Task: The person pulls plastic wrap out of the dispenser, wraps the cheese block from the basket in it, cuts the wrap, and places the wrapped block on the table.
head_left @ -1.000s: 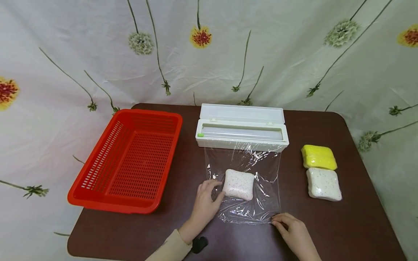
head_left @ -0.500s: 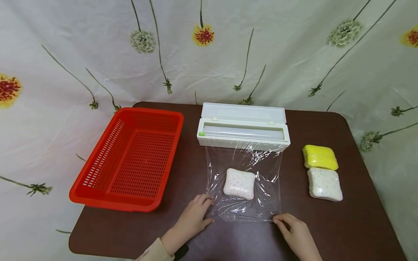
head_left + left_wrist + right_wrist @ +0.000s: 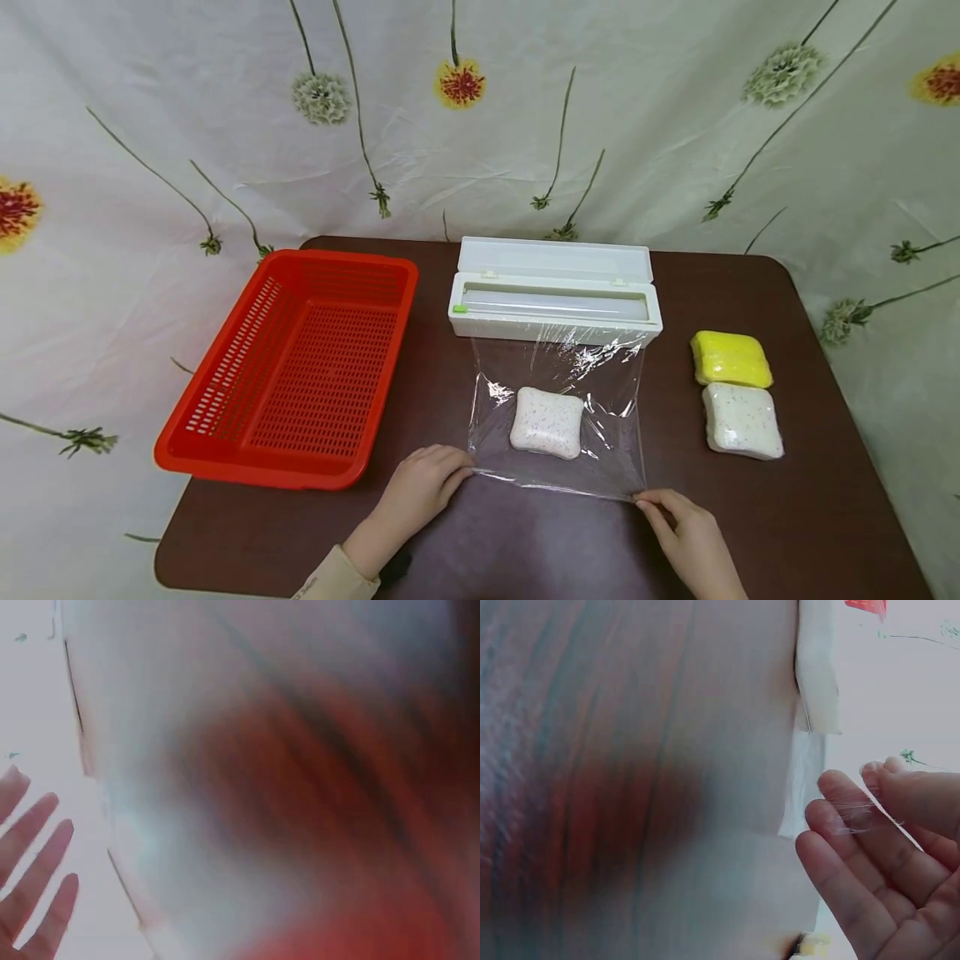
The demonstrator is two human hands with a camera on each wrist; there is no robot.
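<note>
A clear sheet of cling film (image 3: 555, 367) runs forward from the open white dispenser box (image 3: 555, 327). On the sheet lies a white, speckled, pillow-shaped block (image 3: 547, 423). My left hand (image 3: 420, 492) pinches the film's front left corner between thumb and forefinger; in the left wrist view the other fingers (image 3: 46, 855) are fanned out. At the front right corner my right hand (image 3: 686, 529) pinches the film, whose wrinkled edge shows at its thumb in the right wrist view. Between both hands the front edge stretches nearly straight.
A red plastic basket (image 3: 401, 350) stands at the left of the brown table (image 3: 817, 517). Over at the right, a yellow block (image 3: 731, 358) and a second white speckled block (image 3: 742, 421), both shiny as if wrapped, lie together. A flowered cloth (image 3: 510, 167) hangs behind.
My left hand has moved from beside the block down and left to the film's front corner and taken hold of it. The front edge has become taut; the right hand has barely moved.
</note>
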